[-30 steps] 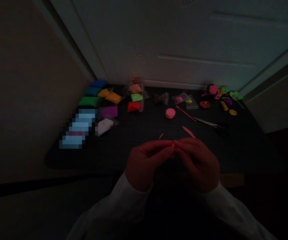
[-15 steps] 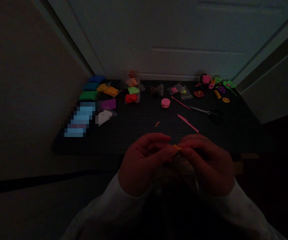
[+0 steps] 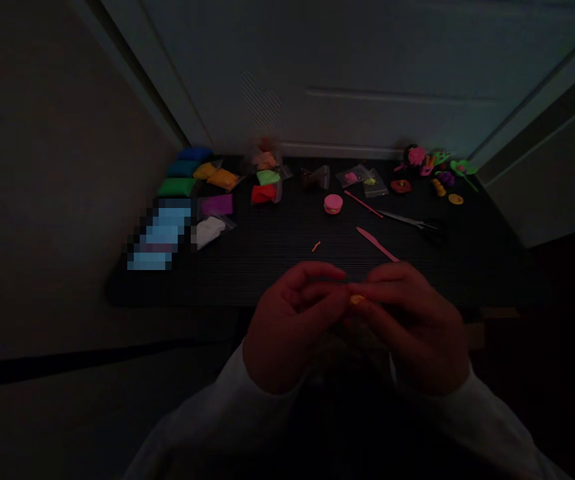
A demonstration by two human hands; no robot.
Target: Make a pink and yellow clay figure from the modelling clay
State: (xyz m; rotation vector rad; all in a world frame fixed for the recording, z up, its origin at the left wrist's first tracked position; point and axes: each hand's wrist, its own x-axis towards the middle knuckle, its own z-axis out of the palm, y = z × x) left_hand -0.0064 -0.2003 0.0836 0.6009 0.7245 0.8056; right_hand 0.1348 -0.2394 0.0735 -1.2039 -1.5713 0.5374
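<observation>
A small piece of yellow-orange modelling clay is pinched between my two hands, above the table's near edge. My left hand closes on its left side with thumb and fingertips. From the right, my right hand holds it between thumb and forefinger; the fingers partly cover it. Beyond my hands lie a pink plastic clay knife and a tiny twisted orange strip. Farther back sits a round pink layered clay piece, with a thin pink stick tool beside it.
Scissors lie at the right of the dark table. Finished clay figures crowd the back right corner. Bags of coloured clay, including a purple one and a red one, line the left and back. A blurred-out bright screen lies at left.
The yellow-orange clay has turned between my fingertips and looks more rounded. My right fingers have shifted over its top. The view has tilted slightly.
</observation>
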